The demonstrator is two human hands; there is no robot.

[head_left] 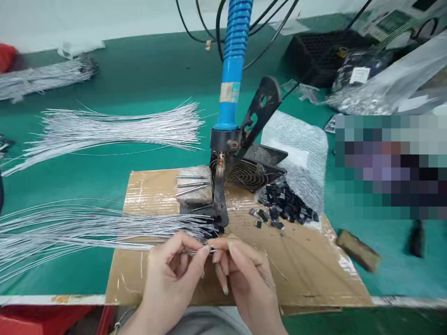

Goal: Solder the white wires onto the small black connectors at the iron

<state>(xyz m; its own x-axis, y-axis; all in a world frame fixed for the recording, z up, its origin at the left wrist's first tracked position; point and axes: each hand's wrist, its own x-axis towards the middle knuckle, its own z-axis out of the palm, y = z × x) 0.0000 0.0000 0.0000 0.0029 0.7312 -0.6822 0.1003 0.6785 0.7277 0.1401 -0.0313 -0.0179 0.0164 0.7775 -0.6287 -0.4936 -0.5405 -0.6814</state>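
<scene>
My left hand (pixel 174 272) is closed in a pinch on a thin silvery wire, close to its end. Right beside it, my right hand (pixel 246 277) is also closed, thumb and forefinger pinched at the wire's tip; whatever is between them is too small to make out. Just behind my fingers lies a long bundle of silvery-white wires (pixel 115 228), with small black pieces at its right ends. Both hands are over the front of a brown cardboard sheet (pixel 307 270). A heap of small black pieces (pixel 288 202) lies to the right, partly on bubble wrap (pixel 302 144).
A blue hose (pixel 233 70) comes down to a dark metal bracket (pixel 221 186) behind my hands. Near it are a grey block (pixel 193 186) with thin rods and a black fan guard (pixel 249 174). Another wire bundle (pixel 118 128) lies left; a brown block (pixel 358 250) sits right.
</scene>
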